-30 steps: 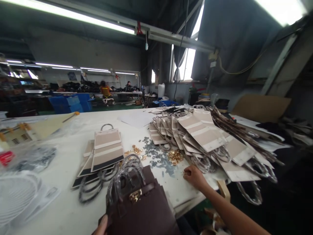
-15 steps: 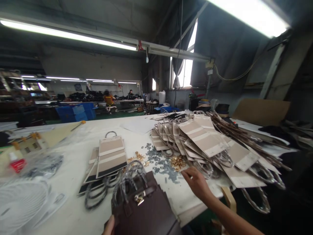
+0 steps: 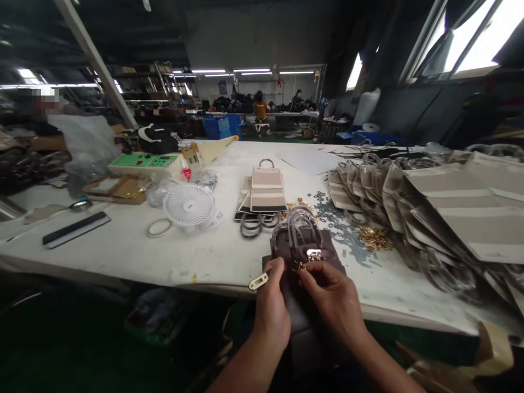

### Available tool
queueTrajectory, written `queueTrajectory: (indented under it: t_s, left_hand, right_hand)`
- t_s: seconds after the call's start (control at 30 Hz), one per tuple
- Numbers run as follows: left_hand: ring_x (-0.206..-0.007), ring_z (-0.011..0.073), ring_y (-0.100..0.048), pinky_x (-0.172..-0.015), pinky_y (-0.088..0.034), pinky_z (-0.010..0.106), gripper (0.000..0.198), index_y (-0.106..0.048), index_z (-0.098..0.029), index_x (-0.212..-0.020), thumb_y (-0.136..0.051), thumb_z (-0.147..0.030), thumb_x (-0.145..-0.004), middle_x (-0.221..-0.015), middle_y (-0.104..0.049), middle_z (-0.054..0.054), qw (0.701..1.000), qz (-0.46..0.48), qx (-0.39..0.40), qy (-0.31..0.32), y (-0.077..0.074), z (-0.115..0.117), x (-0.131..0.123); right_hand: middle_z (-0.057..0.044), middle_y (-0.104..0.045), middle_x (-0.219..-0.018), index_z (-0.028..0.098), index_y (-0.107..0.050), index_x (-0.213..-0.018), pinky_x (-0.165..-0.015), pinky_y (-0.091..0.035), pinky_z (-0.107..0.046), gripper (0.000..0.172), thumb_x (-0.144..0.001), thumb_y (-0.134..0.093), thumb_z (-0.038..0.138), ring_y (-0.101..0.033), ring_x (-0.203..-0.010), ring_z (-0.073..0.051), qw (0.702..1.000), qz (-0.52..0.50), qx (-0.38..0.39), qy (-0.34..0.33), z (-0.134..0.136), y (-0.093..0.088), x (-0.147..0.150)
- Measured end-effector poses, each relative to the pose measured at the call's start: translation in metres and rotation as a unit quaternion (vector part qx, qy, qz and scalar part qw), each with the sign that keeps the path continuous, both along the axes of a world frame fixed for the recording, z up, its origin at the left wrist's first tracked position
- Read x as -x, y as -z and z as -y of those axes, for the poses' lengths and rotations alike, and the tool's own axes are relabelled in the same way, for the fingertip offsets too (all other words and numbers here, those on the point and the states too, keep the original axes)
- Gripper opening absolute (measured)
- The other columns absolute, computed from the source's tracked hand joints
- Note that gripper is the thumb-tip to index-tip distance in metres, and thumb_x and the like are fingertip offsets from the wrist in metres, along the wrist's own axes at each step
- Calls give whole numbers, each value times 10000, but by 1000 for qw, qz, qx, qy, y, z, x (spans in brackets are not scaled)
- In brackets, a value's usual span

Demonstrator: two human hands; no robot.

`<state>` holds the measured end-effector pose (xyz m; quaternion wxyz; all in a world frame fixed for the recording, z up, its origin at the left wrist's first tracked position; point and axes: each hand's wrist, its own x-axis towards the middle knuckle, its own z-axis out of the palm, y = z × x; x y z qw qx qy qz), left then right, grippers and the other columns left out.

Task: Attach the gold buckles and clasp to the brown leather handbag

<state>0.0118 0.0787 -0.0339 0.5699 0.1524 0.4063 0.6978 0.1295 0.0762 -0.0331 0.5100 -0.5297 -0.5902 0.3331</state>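
A dark brown handbag [image 3: 305, 248] with wrapped handles and a gold clasp rests at the near edge of the white table [image 3: 135, 251]. My left hand [image 3: 272, 305] grips its front, fingers curled, with a small cream metal plate [image 3: 259, 281] by the thumb. My right hand [image 3: 333, 297] is closed on the bag beside it, fingertips pinching a small gold fitting [image 3: 298, 266] just below the clasp.
A pile of beige bag panels with handles [image 3: 434, 213] fills the right. A smaller stack [image 3: 266, 191] lies centre, with loose gold hardware [image 3: 372, 237] and grey bits beyond the bag. A white fan [image 3: 189, 206], tape roll, black strip and green device sit left. People work far back.
My right hand left the loose hardware on the table and came onto the bag. My left hand moved up its front. The view swung left and down.
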Motion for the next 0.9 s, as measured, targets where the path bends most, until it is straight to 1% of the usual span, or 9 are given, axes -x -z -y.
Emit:
queueTrajectory:
  t_s: [0.1,0.2,0.4,0.57,0.63,0.67,0.77,0.8,0.9]
  left_hand:
    - [-938,166,-623,-941,-479,295,276,-690,-202,-863,-826,-428,-780,-895,-671,-20,1000,2,-15,10,0,1,-2]
    - [-869,140,-587,-888,-471,260,244,-684,-202,-837,-790,-422,-834,-847,-645,-34,998,-32,-44,16,-2,2,-3]
    - [-937,174,-605,-901,-464,274,231,-698,-205,-885,-728,-434,-898,-900,-668,-5,991,-106,-73,23,-4,6,-5]
    - [-961,186,-604,-912,-464,276,219,-697,-215,-930,-666,-431,-945,-941,-681,10,982,-167,-81,46,-6,10,-8]
    - [-976,189,-610,-921,-468,277,207,-700,-217,-949,-635,-412,-970,-963,-693,13,975,-197,-91,55,-7,12,-8]
    - [-982,186,-613,-929,-466,274,201,-703,-218,-954,-623,-400,-980,-972,-699,12,972,-209,-96,55,-9,12,-8]
    - [-1016,177,-627,-967,-457,268,177,-721,-219,-978,-618,-363,-990,-1032,-722,7,968,-223,-105,52,-11,12,-8]
    - [-1028,178,-634,-980,-459,273,172,-729,-219,-997,-626,-357,-987,-1057,-728,9,969,-216,-105,53,-12,12,-8]
    - [-1057,191,-653,-1001,-476,296,184,-749,-221,-1056,-672,-359,-961,-1100,-740,15,976,-191,-89,52,-10,11,-11]
  right_hand:
    - [-47,-770,-849,230,-766,-891,-698,-547,-315,281,-913,-714,506,-722,-745,-243,999,41,-28,15,-1,-1,-2]
    - [-33,-753,-770,225,-757,-864,-659,-535,-309,295,-911,-710,513,-710,-678,-231,998,46,-24,38,-1,-4,-3]
    - [-27,-735,-708,224,-741,-806,-640,-525,-309,335,-895,-696,544,-687,-633,-222,997,49,-21,56,2,-10,-2]
    - [-30,-737,-754,222,-731,-830,-657,-526,-300,252,-920,-678,452,-685,-666,-211,996,67,-35,46,2,-10,-3]
    - [-30,-736,-782,217,-716,-881,-666,-536,-298,215,-925,-682,424,-690,-682,-208,997,57,-39,41,1,-9,-4]
    - [-27,-734,-795,212,-709,-955,-665,-543,-296,204,-926,-687,412,-692,-686,-206,997,44,-41,38,1,-9,-5]
    - [-12,-725,-837,211,-668,-1172,-669,-553,-282,273,-940,-681,355,-686,-691,-185,997,35,-72,20,0,-11,-10]
    - [-9,-725,-858,223,-668,-1190,-682,-550,-276,263,-949,-668,329,-684,-703,-177,995,51,-87,9,0,-13,-12]
    - [-3,-732,-904,250,-692,-1113,-696,-523,-256,169,-958,-627,267,-683,-736,-161,986,118,-116,-21,-2,-21,-19]
